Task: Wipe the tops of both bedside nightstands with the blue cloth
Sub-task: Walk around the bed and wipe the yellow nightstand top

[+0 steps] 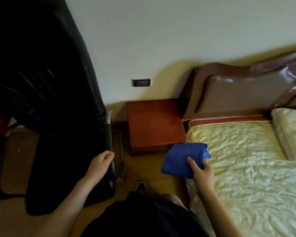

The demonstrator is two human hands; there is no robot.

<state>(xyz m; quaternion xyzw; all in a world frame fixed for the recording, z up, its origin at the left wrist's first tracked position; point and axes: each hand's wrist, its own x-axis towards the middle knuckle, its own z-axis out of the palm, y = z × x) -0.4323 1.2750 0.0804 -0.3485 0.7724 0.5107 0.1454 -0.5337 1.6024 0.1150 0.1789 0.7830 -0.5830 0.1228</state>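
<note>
Bedroom wall behind, wooden floor below: the right hand has its grip clamped on the folded blue cloth, thumb on top, just off the nightstand's near right corner, beside the bed. Its top lies ahead-left. The left hand hangs loosely curled, empty, by the chair.

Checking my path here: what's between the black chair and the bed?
In the head view, the red-brown nightstand stands between the black chair and the bed, with wooden floor in front of it.
</note>
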